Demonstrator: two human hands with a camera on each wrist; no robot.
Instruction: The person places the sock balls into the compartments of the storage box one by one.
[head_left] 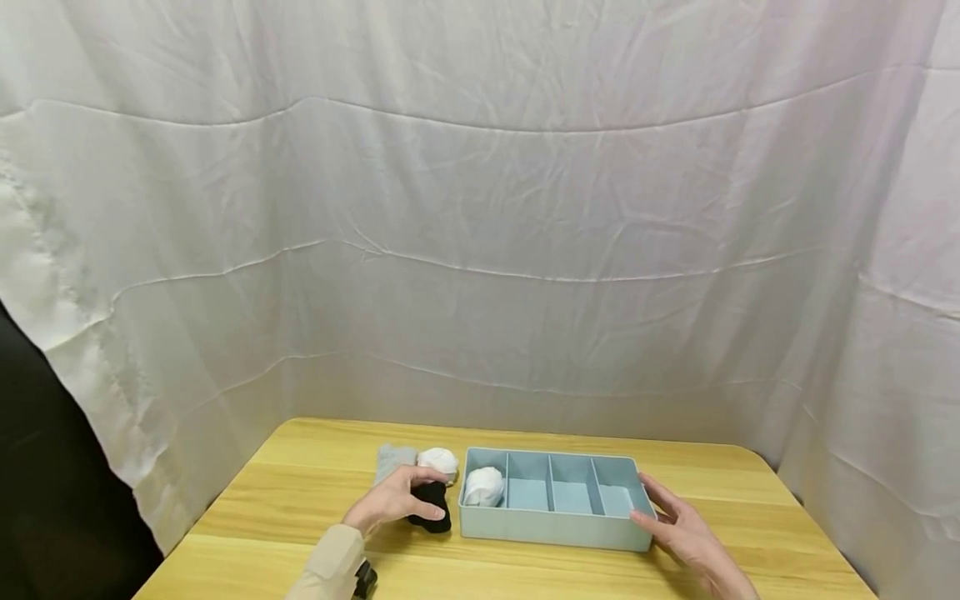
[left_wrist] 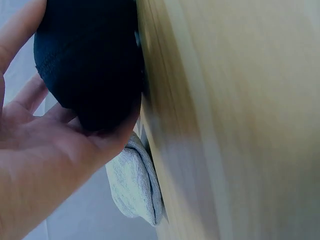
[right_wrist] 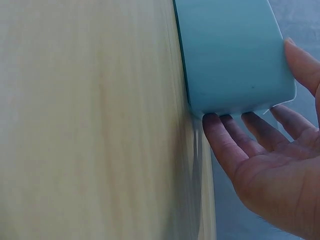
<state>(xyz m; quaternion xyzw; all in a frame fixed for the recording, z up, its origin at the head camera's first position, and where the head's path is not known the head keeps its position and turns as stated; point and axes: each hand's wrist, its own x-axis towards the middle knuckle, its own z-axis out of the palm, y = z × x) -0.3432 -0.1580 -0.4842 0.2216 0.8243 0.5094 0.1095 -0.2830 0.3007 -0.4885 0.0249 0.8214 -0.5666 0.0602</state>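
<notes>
My left hand point(head_left: 397, 497) grips a rolled black sock point(head_left: 430, 505), thumb on the near side and fingers over the far side. In the left wrist view the black sock point(left_wrist: 90, 60), with a stitched seam, lies in the curled fingers close to the tabletop. My right hand point(head_left: 684, 532) holds the right end of a light blue divided box point(head_left: 555, 527), thumb at the near corner and fingers at the end wall. The right wrist view shows fingertips point(right_wrist: 211, 120) against the box point(right_wrist: 235, 55). A white rolled sock point(head_left: 483, 486) sits in the leftmost compartment; the other compartments hold nothing.
Behind my left hand, a grey folded sock point(head_left: 393, 458) and another white rolled sock point(head_left: 438, 462) lie on the wooden table point(head_left: 285, 492), left of the box. A pale curtain point(head_left: 525, 208) hangs around the table's back and sides.
</notes>
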